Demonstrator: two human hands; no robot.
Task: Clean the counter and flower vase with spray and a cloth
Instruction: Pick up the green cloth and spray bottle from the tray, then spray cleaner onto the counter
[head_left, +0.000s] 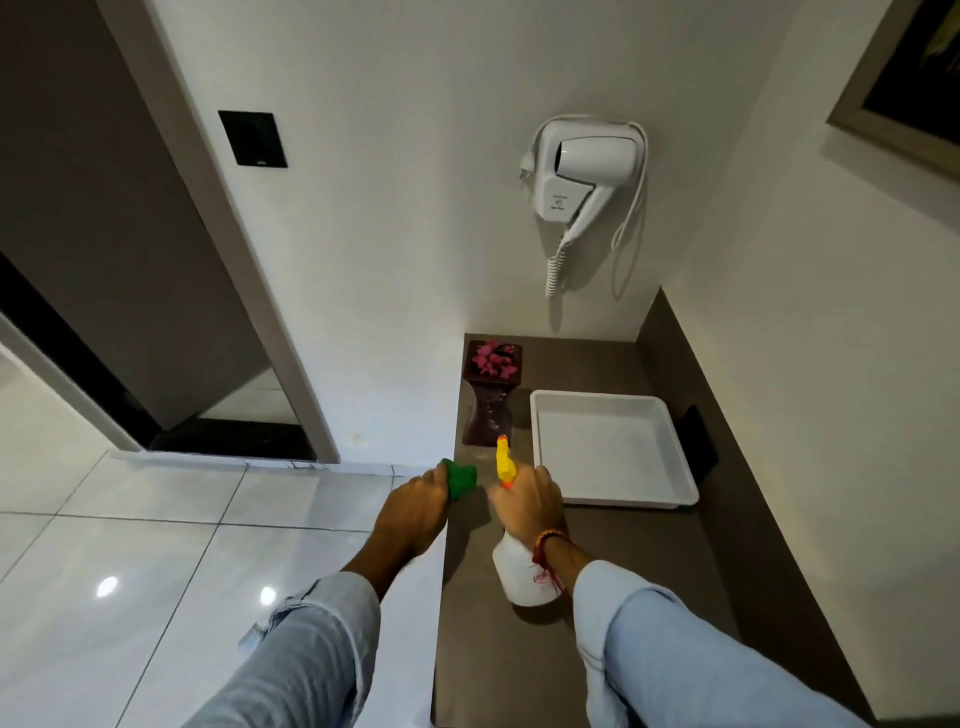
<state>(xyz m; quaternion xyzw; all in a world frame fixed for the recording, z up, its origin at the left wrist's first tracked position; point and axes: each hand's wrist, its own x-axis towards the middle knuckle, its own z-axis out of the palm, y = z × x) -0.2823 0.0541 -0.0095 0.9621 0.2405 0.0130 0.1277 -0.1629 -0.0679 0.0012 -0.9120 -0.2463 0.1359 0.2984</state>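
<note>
Presently, item one: spray bottle (524, 566), white body with yellow nozzle, held tilted over the counter (613, 597) near its left edge, the right hand (530, 501) closed round its neck and the nozzle aimed toward the vase. Item two: green cloth (460, 478), bunched in the closed left hand (415, 506) at the counter's left edge. Item three: flower vase (489, 402), dark and square-mouthed, stood toward the back left corner and held pink blossoms (water, if any, could not be told). Item four: white tray (680, 467), beside the vase toward the right edge, appeared empty. Step judged in hand: spraying, wiping not yet begun. Next move would call for squeezing the trigger, then bringing the cloth onto the wetted surface.
</note>
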